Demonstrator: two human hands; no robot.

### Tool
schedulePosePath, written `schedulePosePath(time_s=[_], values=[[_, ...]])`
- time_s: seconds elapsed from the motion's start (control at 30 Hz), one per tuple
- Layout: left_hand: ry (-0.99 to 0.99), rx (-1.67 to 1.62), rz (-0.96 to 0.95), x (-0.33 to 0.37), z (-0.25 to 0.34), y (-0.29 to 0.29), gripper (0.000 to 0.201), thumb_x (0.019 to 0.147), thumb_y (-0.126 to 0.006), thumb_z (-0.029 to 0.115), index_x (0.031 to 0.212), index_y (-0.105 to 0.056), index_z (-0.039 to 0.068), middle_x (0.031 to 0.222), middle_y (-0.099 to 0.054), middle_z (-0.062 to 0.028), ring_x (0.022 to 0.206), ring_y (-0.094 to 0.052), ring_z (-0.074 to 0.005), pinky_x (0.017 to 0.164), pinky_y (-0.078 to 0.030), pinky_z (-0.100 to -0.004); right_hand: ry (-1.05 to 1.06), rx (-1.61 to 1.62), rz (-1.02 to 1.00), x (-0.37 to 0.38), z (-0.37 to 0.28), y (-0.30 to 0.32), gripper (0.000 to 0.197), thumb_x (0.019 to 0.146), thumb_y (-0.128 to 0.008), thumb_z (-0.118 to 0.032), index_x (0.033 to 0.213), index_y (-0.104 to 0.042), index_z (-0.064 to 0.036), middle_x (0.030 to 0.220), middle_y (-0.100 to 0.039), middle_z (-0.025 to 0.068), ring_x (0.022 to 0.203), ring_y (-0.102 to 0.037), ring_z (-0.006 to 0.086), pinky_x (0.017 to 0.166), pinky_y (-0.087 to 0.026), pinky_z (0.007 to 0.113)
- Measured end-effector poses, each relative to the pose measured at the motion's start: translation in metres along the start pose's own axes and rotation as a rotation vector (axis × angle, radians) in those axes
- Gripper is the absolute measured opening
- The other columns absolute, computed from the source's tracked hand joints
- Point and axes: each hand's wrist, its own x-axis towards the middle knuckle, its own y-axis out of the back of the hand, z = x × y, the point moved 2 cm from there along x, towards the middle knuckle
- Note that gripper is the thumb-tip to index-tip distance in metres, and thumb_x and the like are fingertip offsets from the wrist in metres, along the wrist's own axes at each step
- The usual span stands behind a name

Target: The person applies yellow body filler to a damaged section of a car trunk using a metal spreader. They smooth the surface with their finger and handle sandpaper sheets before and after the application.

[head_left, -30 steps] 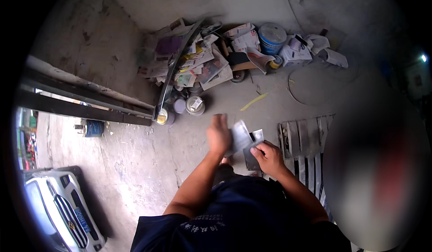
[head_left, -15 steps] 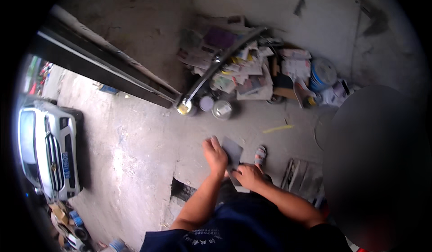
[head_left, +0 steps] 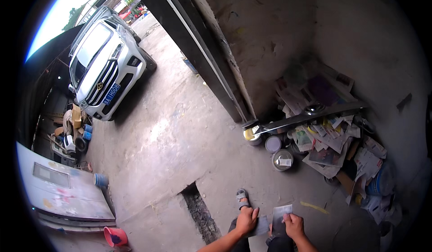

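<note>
Low in the view, my left hand (head_left: 246, 221) is closed round a dark grey sheet (head_left: 261, 227), which looks like sandpaper. A lighter grey sheet (head_left: 280, 213) is pinched between the thumb and fingers of my right hand (head_left: 294, 225). The two sheets are held apart, in front of my legs. Beneath them show a sandalled foot (head_left: 243, 199) and dark trousers. Whether the sheets have the same surface cannot be made out.
A slot in the floor (head_left: 200, 213) lies left of my feet. Ahead stand open cans (head_left: 282, 160) beside a long dark trim strip (head_left: 310, 114) on piled newspapers (head_left: 330, 150). Further left are a pink bucket (head_left: 115, 237), a white panel (head_left: 67, 189) and a silver-white car (head_left: 105, 65).
The view has swung left, bringing in more of the car and the bucket. Both hands were at one grey sheet; now they are apart, each with its own piece.
</note>
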Motion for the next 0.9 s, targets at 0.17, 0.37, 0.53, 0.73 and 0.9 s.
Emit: schedulePosePath(time_s=[0.17,0.37,0.53,0.73,0.9], values=[[-0.121,-0.082,0.113,0.024,-0.046,-0.042,0.025,0.091,-0.056,0.017,0.11,-0.051,0.002,0.09,-0.059,-0.0237,0.085,-0.059,-0.0441,0.072,-0.048,-0.0484,0.056,0.016,-0.194,0.035,0.081,-0.064,0.021,0.085,-0.066,-0.025,0.088,-0.065,-0.0037,0.084,-0.067,0.0126,0.079,-0.065,0.027,0.071,-0.05,0.035],[0.02,0.029,0.032,0.077,-0.113,-0.075,0.022,0.092,-0.055,0.023,0.105,-0.061,0.006,0.096,-0.064,-0.0179,0.092,-0.062,-0.0382,0.076,-0.05,-0.0459,-0.086,0.145,-0.275,0.087,0.135,-0.15,0.024,0.082,-0.069,-0.027,0.085,-0.066,-0.0027,0.078,-0.068,0.0115,0.073,-0.066,0.0223,0.07,-0.051,0.034],[-0.138,0.013,0.348,0.159,-0.136,-0.082,0.021,0.092,-0.057,0.026,0.097,-0.065,0.007,0.087,-0.066,-0.0179,0.076,-0.064,-0.0374,0.065,-0.051,-0.0436,-0.017,0.093,-0.131,0.147,0.164,-0.19,0.022,0.082,-0.069,-0.024,0.083,-0.065,-0.0024,0.076,-0.068,0.0123,0.07,-0.065,0.0223,0.068,-0.05,0.034],[-0.057,-0.115,0.506,0.229,-0.168,-0.067,0.024,0.093,-0.057,0.027,0.096,-0.065,0.005,0.083,-0.066,-0.0169,0.073,-0.065,-0.031,0.064,-0.05,-0.0408,0.334,0.101,-0.147,0.189,0.167,-0.212,0.023,0.084,-0.067,-0.023,0.079,-0.062,-0.0005,0.07,-0.063,0.0126,0.065,-0.062,0.0228,0.063,-0.048,0.034],[-0.055,-0.241,0.273,0.238,-0.187,-0.054,0.029,0.093,-0.059,0.031,0.103,-0.065,0.004,0.08,-0.067,-0.0146,0.074,-0.065,-0.021,0.069,-0.05,-0.0342,0.398,0.044,-0.376,0.207,0.197,-0.208,0.024,0.087,-0.064,-0.024,0.079,-0.061,-0.0008,0.073,-0.062,0.0154,0.066,-0.062,0.0288,0.062,-0.048,0.036]])
